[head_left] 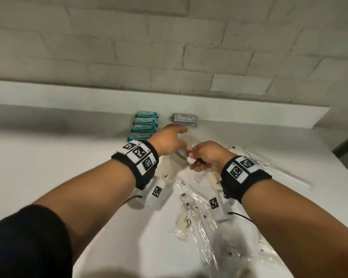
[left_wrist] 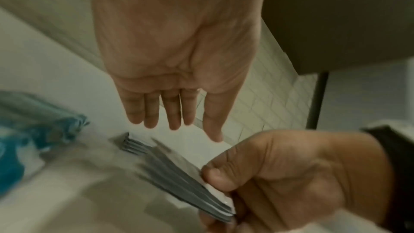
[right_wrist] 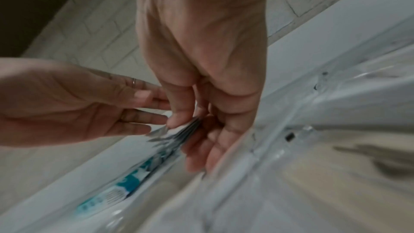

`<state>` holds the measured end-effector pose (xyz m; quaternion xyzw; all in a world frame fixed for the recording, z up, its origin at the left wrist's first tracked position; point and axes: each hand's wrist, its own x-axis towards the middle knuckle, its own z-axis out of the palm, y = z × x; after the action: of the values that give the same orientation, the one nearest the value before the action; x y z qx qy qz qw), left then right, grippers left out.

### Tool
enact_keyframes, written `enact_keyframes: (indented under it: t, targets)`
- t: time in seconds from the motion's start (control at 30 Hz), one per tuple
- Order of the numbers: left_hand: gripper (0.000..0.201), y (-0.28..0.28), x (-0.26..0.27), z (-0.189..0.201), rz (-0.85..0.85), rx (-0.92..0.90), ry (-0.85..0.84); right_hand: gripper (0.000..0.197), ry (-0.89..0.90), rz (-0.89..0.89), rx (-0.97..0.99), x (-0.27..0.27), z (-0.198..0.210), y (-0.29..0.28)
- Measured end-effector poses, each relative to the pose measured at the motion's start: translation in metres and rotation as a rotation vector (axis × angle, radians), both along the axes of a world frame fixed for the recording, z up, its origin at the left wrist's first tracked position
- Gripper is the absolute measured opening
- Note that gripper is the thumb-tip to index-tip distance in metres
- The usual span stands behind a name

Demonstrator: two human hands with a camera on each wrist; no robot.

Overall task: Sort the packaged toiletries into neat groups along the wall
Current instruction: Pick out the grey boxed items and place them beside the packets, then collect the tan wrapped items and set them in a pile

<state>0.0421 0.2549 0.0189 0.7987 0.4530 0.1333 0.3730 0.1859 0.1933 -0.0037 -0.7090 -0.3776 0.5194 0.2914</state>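
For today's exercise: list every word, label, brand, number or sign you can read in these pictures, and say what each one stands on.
Nothing can be read with certainty.
Grey sachets by the wall: a line of print, too blurred.
Teal packets: white label strips, too blurred.
Wristband markers: black-and-white square codes, with tiny digits too small to read.
Grey sachets in the right hand: no print shows.

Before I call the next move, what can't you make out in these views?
- Print on the grey packet stack by the wall: too small, head view.
- Count of grey packets gripped by the right hand: motion blur, left wrist view.
- Contents of the clear wrappers: glare and blur.
- Left hand fingertips: hidden behind the hand itself, head view.
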Motion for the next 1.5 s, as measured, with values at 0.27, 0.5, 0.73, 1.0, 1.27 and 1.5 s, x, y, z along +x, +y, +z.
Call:
enact_keyframes:
  t: [0.27,0.5,0.73,1.0,1.27,1.5]
  targets:
    - [0.067,0.054,0.027,-0.002,-0.156,0.150,0.392,0.010,-0.240,0.081,-0.097,0.025,-0.011,0.061]
    - [0.026,0.079,0.050,-0.024,-0.281,0.254,0.487,0.038,-0.620,0.345,-0.047,0.039,-0.001,0.095]
    - [0.038,0.098,0.058,-0.033,-0.316,0.310,0.538,0.059,-0.793,0.437,-0.027,0.047,-0.005,0.099]
    - [0.047,0.104,0.059,-0.040,-0.311,0.282,0.527,0.054,-0.888,0.468,0.011,0.048,-0.010,0.102]
    - [0.074,0.094,0.046,-0.037,-0.139,0.368,0.390,0.070,-0.720,0.295,0.201,0.056,-0.002,0.082]
    - [0.019,0.028,0.017,-0.007,-0.323,0.198,0.182,0.036,-0.792,0.524,-0.176,0.062,0.025,0.005]
